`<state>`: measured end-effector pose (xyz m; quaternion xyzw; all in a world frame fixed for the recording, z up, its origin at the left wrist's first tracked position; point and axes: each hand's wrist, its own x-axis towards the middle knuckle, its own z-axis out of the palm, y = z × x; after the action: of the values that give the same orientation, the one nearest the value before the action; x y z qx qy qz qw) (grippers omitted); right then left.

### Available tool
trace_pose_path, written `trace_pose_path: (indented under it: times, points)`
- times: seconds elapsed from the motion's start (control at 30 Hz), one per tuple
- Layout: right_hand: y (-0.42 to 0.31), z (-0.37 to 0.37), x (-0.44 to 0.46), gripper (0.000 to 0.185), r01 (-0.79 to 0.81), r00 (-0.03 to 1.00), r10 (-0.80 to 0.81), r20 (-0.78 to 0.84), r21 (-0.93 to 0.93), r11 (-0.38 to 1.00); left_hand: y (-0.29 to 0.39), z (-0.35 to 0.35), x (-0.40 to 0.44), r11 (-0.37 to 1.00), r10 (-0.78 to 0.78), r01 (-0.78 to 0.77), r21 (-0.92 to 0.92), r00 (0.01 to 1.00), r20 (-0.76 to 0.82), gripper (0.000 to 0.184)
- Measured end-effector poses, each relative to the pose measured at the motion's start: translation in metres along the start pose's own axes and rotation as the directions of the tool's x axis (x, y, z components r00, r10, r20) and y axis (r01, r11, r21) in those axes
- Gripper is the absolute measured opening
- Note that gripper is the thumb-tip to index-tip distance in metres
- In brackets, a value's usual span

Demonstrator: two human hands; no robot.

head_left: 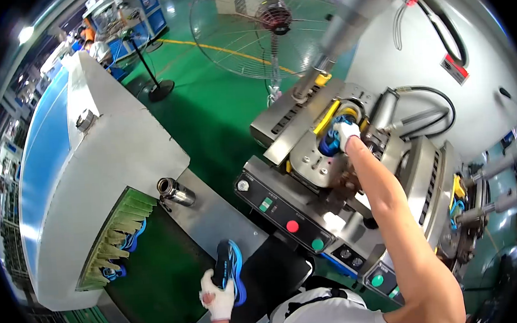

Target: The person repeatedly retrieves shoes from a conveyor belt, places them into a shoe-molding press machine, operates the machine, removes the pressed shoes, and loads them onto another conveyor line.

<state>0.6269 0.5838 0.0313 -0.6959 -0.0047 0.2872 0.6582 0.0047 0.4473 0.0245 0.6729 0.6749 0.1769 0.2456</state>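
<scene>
My left hand (217, 297), in a white glove, is closed on a black and blue shoe (234, 269) at the lower middle, beside the dark green conveyor belt (153, 280). My right hand (347, 133), also gloved, reaches to the metal press (312, 164) and grips a blue shoe (330, 143) lying in it between yellow pads. The fingers of that hand are partly hidden by the shoe. Other blue shoes (134, 237) are under the green flaps of the oven-like machine at the left.
A control panel (279, 210) with red and green buttons fronts the press. A steel flask (176, 192) stands on the metal ledge. Behind are a large wire fan (273, 18), a pole stand (160, 89) and a distant person (89, 34). Another press is at the right.
</scene>
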Motion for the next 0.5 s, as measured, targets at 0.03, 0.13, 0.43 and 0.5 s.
trace_pose_path:
  times: [0.03, 0.13, 0.43, 0.5]
  points:
    - [0.017, 0.007, 0.029, 0.004, 0.214, 0.957, -0.286, -0.034, -0.581, 0.785, -0.017, 0.006, -0.017, 0.997, -0.058, 0.06, 0.05, 0.998, -0.035, 0.065]
    - [0.017, 0.021, 0.045, 0.033, 0.349, 0.878, -0.232, 0.419, -0.892, -0.289, -0.05, 0.027, -0.066, 0.967, -0.245, 0.251, 0.05, 0.964, -0.107, 0.066]
    - [0.021, 0.0, 0.077, 0.032, 0.118, 0.946, 0.028, 0.322, -0.425, 0.898, -0.092, 0.093, -0.138, 0.969, -0.247, 0.24, -0.059, 0.95, -0.192, 0.064]
    - [-0.001, -0.011, 0.094, 0.029, 0.529, 0.692, 0.097, 0.715, -0.594, 0.606, -0.107, 0.097, -0.139, 0.976, -0.22, 0.212, -0.059, 0.951, -0.22, 0.063]
